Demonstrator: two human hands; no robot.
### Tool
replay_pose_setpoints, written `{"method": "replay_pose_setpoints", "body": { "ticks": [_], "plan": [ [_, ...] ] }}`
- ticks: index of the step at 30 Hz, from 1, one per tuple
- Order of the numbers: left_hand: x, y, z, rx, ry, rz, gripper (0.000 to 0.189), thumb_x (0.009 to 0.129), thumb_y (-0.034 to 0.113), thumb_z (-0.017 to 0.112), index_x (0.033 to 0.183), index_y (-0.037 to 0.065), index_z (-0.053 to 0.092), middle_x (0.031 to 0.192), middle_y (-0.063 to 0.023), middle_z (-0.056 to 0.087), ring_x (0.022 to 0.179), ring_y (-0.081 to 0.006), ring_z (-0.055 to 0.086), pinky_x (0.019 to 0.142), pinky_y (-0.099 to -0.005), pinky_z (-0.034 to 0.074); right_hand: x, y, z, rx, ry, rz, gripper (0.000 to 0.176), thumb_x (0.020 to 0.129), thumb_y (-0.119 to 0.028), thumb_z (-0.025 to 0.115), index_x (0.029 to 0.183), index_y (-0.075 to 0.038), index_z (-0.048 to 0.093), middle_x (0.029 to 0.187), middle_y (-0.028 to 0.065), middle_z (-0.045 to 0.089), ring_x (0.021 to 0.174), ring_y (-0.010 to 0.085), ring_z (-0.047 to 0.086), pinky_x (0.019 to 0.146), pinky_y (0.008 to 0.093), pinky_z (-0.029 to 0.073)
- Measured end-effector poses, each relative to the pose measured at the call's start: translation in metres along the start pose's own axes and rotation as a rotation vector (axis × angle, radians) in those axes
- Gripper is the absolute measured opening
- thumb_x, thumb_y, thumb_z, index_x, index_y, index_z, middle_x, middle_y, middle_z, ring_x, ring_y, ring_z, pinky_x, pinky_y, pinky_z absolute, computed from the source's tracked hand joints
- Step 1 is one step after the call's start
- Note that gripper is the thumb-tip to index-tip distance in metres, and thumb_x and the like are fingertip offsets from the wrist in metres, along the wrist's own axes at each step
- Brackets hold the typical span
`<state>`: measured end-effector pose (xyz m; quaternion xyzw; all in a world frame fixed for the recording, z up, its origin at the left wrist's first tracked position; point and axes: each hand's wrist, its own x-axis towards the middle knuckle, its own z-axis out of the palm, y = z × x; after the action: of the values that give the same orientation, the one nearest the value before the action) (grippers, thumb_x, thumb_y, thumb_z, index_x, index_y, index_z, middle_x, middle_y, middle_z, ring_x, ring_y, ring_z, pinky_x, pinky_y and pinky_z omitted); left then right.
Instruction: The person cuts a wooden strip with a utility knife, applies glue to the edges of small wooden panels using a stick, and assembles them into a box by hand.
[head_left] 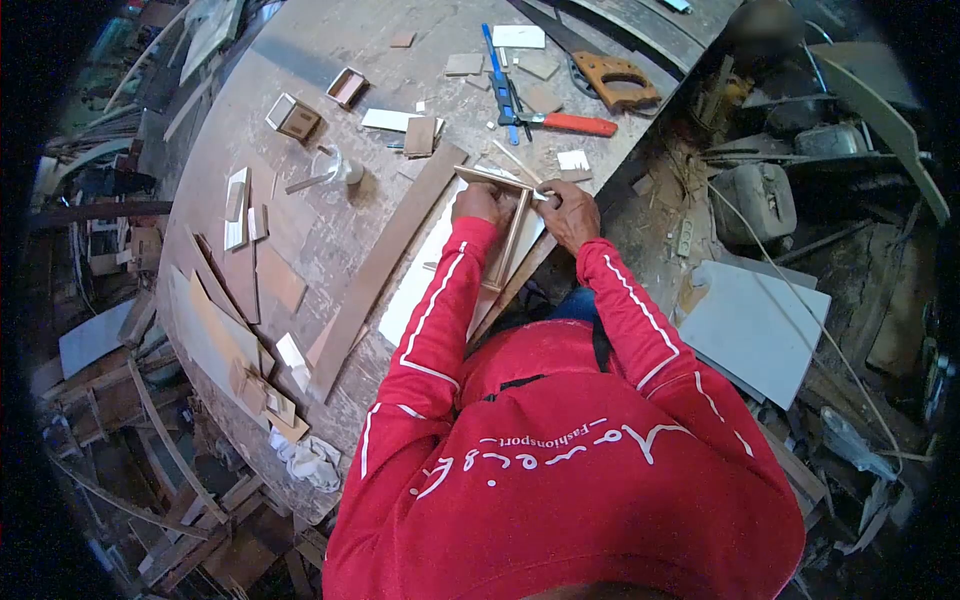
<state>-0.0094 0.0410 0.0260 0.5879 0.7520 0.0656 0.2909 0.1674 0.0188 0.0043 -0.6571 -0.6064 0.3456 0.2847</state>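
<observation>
A small wooden box frame (511,242) with thin sides lies near the table's front edge, over a white board (413,287). My left hand (481,203) is closed around the frame's far-left part, its fingers partly hidden inside it. At the far-right corner, my right hand (573,216) pinches a small white strip (543,195) against the frame. A thin light stick (514,160) lies just beyond that corner. Left of the frame stretches a long brown wooden strip (388,272).
On the worktable (330,230) are a handsaw (612,82), a blue bar clamp with a red handle (573,124), two small wooden boxes (293,117), a plastic cup (347,166) and several offcuts. A white panel (757,325) and a jerrycan (755,203) lie to the right.
</observation>
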Motion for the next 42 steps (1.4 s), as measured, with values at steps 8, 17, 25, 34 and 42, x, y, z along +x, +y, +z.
{"method": "replay_pose_setpoints", "body": {
  "ticks": [8,17,25,34,42],
  "plan": [
    [0.005,-0.004,0.007,0.012,0.003,0.01,0.045,0.071,0.044,0.079,0.103,0.012,0.075,0.101,-0.0184,0.071,0.096,-0.0349,0.069,0.086,-0.0432,0.054,0.0,0.002,0.0,0.0,-0.012,0.006,0.032,0.075,-0.026,0.07,0.104,-0.012,0.071,0.092,0.0169,0.068,0.087,0.0347,0.066,0.081,0.0426,0.052],
    [-0.002,0.003,0.001,0.036,0.006,-0.009,0.04,0.072,0.042,0.076,0.099,0.013,0.076,0.099,-0.0185,0.071,0.094,-0.0357,0.069,0.084,-0.0438,0.055,-0.001,0.005,0.003,-0.002,-0.004,-0.008,0.033,0.076,-0.027,0.067,0.105,-0.011,0.071,0.095,0.0198,0.068,0.089,0.0376,0.065,0.081,0.0436,0.052],
    [0.007,-0.019,0.003,-0.189,-0.093,0.117,0.044,0.079,0.043,0.072,0.1,0.004,0.074,0.095,-0.0203,0.071,0.089,-0.0344,0.07,0.08,-0.0416,0.055,0.02,0.01,-0.009,0.076,-0.215,0.143,0.051,0.087,-0.053,0.054,0.102,-0.008,0.071,0.099,0.0246,0.068,0.095,0.042,0.065,0.085,0.0438,0.05],
    [-0.008,-0.012,-0.014,-0.408,-0.35,0.134,0.049,0.083,0.045,0.074,0.11,0.004,0.072,0.088,-0.0052,0.07,0.075,-0.0138,0.064,0.063,-0.0296,0.053,0.023,-0.003,-0.018,-0.006,-0.285,0.146,0.064,0.084,-0.063,0.055,0.102,-0.004,0.07,0.098,0.0239,0.069,0.094,0.0396,0.066,0.084,0.0439,0.051],
    [-0.01,-0.009,-0.014,-0.417,-0.35,0.125,0.05,0.08,0.05,0.074,0.097,0.004,0.076,0.076,-0.0111,0.071,0.068,-0.0176,0.064,0.064,-0.033,0.05,0.022,-0.01,-0.025,0.042,-0.305,0.181,0.061,0.084,-0.061,0.058,0.102,-0.005,0.072,0.09,0.02,0.07,0.085,0.0336,0.068,0.079,0.042,0.052]
  ]
}}
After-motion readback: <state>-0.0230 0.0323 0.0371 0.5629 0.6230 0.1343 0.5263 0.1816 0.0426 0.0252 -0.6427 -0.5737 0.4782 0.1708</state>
